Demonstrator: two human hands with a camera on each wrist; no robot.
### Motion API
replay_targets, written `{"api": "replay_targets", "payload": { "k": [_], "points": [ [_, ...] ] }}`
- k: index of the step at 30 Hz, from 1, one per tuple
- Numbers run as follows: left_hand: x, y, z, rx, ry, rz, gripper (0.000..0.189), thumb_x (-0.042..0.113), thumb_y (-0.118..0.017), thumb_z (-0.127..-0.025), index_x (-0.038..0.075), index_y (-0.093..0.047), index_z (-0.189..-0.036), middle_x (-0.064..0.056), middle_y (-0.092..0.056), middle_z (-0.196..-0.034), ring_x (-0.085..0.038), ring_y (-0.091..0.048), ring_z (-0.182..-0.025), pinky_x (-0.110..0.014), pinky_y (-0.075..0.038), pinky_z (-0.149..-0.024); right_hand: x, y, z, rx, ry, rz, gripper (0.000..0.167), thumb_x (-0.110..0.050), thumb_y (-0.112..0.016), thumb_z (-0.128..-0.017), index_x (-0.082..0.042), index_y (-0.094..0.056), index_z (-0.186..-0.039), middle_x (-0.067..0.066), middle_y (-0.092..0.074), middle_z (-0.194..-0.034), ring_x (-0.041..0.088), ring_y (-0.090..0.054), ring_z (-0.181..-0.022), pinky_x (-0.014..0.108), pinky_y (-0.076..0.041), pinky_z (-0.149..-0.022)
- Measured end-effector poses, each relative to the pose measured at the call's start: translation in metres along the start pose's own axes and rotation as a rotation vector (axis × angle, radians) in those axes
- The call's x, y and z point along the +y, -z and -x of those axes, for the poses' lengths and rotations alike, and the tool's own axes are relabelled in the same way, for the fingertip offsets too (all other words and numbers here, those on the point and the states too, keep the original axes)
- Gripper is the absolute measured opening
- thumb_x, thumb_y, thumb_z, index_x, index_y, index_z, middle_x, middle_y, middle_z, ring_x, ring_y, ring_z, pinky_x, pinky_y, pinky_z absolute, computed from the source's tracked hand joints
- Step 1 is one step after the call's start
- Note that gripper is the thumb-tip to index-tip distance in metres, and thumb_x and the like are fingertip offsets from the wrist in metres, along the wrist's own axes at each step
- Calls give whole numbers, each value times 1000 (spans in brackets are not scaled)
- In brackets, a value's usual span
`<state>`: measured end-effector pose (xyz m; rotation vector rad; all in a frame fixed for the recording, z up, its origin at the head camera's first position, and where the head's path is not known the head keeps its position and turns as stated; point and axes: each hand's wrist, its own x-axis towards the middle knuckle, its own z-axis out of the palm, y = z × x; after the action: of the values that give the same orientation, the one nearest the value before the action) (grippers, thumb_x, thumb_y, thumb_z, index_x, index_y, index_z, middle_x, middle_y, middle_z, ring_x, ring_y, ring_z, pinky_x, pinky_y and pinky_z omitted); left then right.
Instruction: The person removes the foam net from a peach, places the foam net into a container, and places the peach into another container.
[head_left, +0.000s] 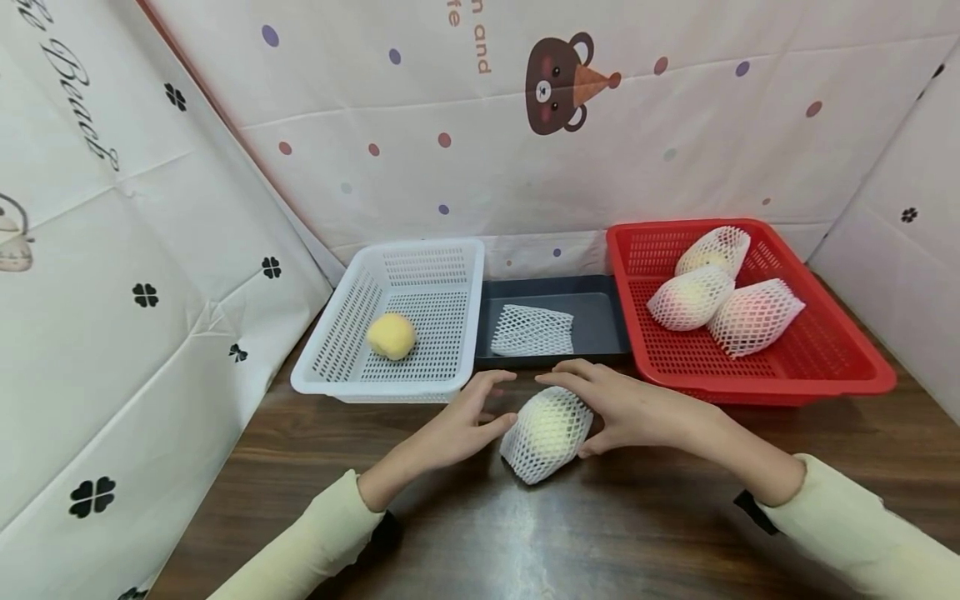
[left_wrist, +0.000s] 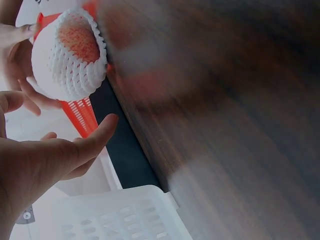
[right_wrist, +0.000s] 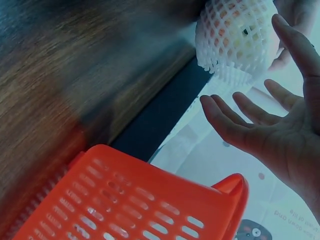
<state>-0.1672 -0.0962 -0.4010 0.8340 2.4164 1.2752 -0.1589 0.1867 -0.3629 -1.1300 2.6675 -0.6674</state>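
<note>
A round fruit, pale yellow with a red speckled blush, sits in a white foam net sleeve (head_left: 547,435) on the table in front of the baskets. My left hand (head_left: 459,423) is at its left side, fingers loosely bent and thumb tip right by the net. On the other side my right hand (head_left: 622,407) arches over the net's right edge, thumb low and fingers spread. Both wrist views show relaxed, parted fingers around the netted fruit (left_wrist: 80,55), not closed on it. The sleeve's end toward me hangs past the fruit.
A white basket (head_left: 315,385) at left holds one bare yellow fruit (head_left: 392,336). Between the baskets, a dark tray (head_left: 600,312) holds a flat foam net (head_left: 532,331). At right, a red basket (head_left: 840,358) contains three netted fruits (head_left: 753,317). Printed cloth walls stand behind and beside the table.
</note>
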Motion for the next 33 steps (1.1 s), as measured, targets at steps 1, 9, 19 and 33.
{"api": "replay_targets", "payload": {
  "k": [1,9,19,33],
  "points": [
    [0,0,0,-1,4,0,57,25,-60,-104,14,-34,-154,-7,-33,-156,-32,-41,-140,-47,-51,-104,0,0,-2,-1,2,0,96,-26,-92,-74,-16,-40,-155,14,-43,-148,35,-46,-133,55,-47,-104],
    [1,1,0,6,11,3,57,25,-60,-104,14,-34,-153,-6,-34,-156,-32,-41,-140,-48,-51,-104,6,-8,-13,-44,-8,-59,93,-24,-91,-75,-15,-41,-154,14,-42,-149,33,-44,-134,53,-47,-104],
    [0,0,1,14,18,0,58,27,-60,-104,16,-34,-154,-6,-35,-156,-32,-41,-140,-48,-51,-103,14,-19,-20,-121,50,-164,89,-24,-90,-77,-15,-44,-152,6,-44,-148,23,-48,-131,47,-47,-106],
    [-2,-1,1,-2,22,4,60,27,-60,-104,13,-32,-155,-6,-33,-157,-32,-40,-141,-44,-50,-104,14,-30,-22,-98,94,-182,92,-20,-91,-75,-12,-42,-152,4,-47,-146,19,-50,-129,44,-47,-107]
  ]
}}
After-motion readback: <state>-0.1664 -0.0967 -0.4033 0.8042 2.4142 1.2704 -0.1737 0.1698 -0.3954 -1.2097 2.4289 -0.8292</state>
